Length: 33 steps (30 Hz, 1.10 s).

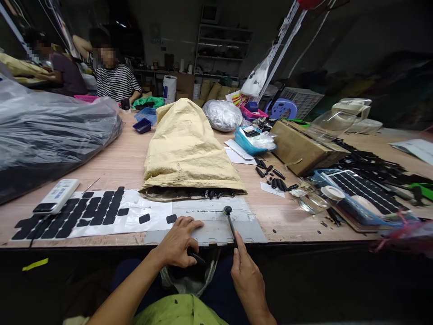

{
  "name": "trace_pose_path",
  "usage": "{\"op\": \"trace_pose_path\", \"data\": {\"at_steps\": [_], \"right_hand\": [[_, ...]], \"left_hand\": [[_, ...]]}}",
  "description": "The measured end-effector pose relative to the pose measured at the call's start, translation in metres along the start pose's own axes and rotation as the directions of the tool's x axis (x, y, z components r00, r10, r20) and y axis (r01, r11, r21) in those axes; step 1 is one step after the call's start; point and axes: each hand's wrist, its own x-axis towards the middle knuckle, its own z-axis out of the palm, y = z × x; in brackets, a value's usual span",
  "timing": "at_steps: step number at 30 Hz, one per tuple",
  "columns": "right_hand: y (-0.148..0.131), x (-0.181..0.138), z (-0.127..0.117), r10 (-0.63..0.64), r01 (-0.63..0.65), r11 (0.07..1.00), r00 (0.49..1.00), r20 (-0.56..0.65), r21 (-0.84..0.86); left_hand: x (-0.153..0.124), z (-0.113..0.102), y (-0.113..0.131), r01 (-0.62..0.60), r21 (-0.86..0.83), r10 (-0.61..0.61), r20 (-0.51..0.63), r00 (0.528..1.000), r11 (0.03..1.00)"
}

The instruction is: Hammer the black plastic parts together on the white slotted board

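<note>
My right hand (248, 275) is closed around a slim black rod (232, 223) with a round knob at its far end. The knob rests on or just over a grey sheet (209, 225) at the table's front edge. Thumb and curled fingers of my left hand (179, 243) grip a dark elongated black piece (196, 257) just past that edge; its lower end is hard to make out. Left of this hand lies a white sheet (142, 207) with rows of black rounded-square pads (104, 207). Behind the grey sheet, a tan sack (189, 149) lies with its dark mouth towards me, small black parts showing inside.
A large grey plastic bag (50, 131) covers the table's left side, near a white device (57, 196). Black parts (277, 183), a cardboard box (301, 149) and a blue tray (365, 194) stand to the right. Two people sit across at the upper left.
</note>
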Motion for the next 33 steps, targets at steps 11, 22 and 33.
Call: {"op": "trace_pose_path", "data": {"at_steps": [11,22,33], "right_hand": [[0.001,0.000,0.000,0.034,-0.033,0.999,0.998,0.059,-0.008],[0.004,0.000,0.003,0.015,-0.016,1.000,0.999,0.050,0.018],[0.001,-0.001,0.001,0.023,-0.025,0.999,0.998,0.058,0.032]], "left_hand": [[-0.001,0.003,-0.004,-0.039,0.030,0.039,0.000,0.999,0.999],[0.006,-0.007,-0.004,0.053,-0.214,-0.069,-0.068,0.995,0.975],[0.097,-0.026,-0.038,0.655,-0.064,-0.602,-0.470,0.646,0.753]]}}
